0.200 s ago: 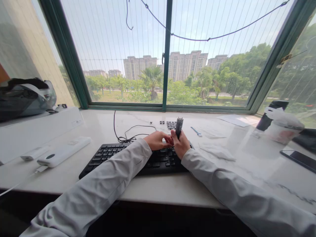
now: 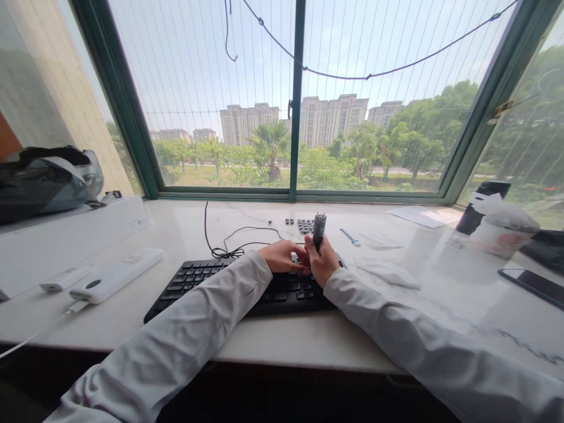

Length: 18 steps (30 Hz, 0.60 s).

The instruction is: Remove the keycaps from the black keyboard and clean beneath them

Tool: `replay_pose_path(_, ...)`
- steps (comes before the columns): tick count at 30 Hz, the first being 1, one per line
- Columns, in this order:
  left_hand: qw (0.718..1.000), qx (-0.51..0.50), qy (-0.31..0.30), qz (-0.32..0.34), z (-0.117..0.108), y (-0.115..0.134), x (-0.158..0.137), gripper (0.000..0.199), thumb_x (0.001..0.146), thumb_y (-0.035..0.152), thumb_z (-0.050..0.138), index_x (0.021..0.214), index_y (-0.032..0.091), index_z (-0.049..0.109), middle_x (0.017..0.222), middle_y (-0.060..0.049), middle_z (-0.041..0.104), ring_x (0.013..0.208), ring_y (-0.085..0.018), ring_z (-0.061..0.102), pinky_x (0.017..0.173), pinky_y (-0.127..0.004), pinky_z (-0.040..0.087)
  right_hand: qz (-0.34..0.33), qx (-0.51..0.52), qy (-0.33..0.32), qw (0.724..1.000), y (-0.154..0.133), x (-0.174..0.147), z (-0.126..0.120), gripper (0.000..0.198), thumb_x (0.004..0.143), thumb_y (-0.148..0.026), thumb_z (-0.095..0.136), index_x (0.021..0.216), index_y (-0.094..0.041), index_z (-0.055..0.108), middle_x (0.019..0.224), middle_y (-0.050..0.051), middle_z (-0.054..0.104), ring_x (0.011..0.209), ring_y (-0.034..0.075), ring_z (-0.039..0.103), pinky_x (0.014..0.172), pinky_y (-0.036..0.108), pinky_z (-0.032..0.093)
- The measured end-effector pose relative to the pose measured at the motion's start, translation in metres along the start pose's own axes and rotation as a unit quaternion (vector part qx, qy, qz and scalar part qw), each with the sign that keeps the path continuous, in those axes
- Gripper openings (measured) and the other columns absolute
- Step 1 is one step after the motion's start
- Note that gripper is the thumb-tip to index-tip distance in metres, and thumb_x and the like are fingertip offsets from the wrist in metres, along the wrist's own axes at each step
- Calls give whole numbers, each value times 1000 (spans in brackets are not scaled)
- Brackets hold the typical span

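A black keyboard [image 2: 194,279] lies on the white counter, its middle partly covered by my hands and sleeves. My right hand [image 2: 324,261] is closed around a dark grey, stick-like tool [image 2: 319,226], held upright over the keyboard's right part; its lower end is hidden. Close beside it, my left hand [image 2: 284,257] hovers at the keys with thumb and fingers curled together. Whatever lies between those fingertips is too small to make out. Behind the hands, loose black keycaps [image 2: 305,225] sit in rows on the counter.
A thin blue tool [image 2: 350,237] and crumpled clear plastic [image 2: 388,273] lie to the right, with a phone [image 2: 533,285] farther over. A black cable [image 2: 227,252] coils behind the keyboard. On the left is a white power bank [image 2: 117,276]. The window [image 2: 220,191] borders the counter's back.
My left hand's fingers have shifted slightly down at the keys. My right hand keeps its hold on the grey tool. The whole view has moved a little.
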State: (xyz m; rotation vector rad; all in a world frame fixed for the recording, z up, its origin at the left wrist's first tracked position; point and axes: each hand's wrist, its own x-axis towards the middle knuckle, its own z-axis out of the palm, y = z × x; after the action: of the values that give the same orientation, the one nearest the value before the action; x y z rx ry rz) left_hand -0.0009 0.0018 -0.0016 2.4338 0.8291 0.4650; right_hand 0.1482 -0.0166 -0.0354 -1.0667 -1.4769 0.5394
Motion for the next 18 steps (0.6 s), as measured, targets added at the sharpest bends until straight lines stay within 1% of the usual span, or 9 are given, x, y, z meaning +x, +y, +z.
replay_pose_path(4, 998, 35, 58, -11, 7, 1, 0, 27, 67, 36, 71, 81, 13, 72, 74, -1, 68, 67, -12, 57, 64, -20, 41, -20, -23, 0, 1000, -3, -3, 0, 31, 82, -54, 47, 87, -24, 52, 73, 4, 58, 69, 22, 52, 69, 38, 41)
replay_pose_path(7, 995, 60, 81, -24, 11, 1, 1, 26, 66, 36, 72, 78, 12, 72, 72, -1, 68, 67, -13, 58, 64, -21, 41, -31, -53, -9, 998, -6, -4, 0, 31, 84, -53, 44, 91, -23, 52, 76, 6, 59, 72, 24, 54, 71, 39, 42)
replay_pose_path(11, 994, 56, 85, -25, 12, 0, 2, 24, 66, 34, 71, 78, 13, 73, 73, -1, 70, 69, -14, 60, 65, -21, 42, -25, -75, -3, 997, -10, -6, 0, 34, 84, -52, 42, 95, -23, 54, 81, 8, 61, 75, 26, 55, 74, 43, 42)
replay_pose_path(14, 995, 47, 88, -24, 12, -1, 2, 24, 69, 34, 68, 78, 12, 73, 74, -2, 70, 70, -14, 61, 67, -20, 42, -52, -64, 11, 997, -12, -8, -1, 33, 83, -51, 45, 98, -23, 54, 85, 9, 61, 80, 27, 56, 76, 43, 41)
replay_pose_path(16, 995, 42, 89, -24, 12, -1, 2, 24, 71, 34, 67, 79, 13, 73, 73, -2, 70, 69, -13, 61, 67, -20, 42, -52, -48, 15, 997, -11, -8, -1, 30, 82, -51, 47, 93, -24, 54, 80, 7, 60, 76, 26, 56, 73, 41, 42)
replay_pose_path(18, 996, 31, 83, -28, 12, 0, 2, 24, 70, 35, 69, 80, 14, 74, 73, -1, 70, 68, -12, 60, 66, -20, 43, -33, -12, 12, 999, -9, -6, 0, 28, 81, -52, 49, 86, -24, 52, 72, 4, 57, 68, 23, 54, 68, 39, 42)
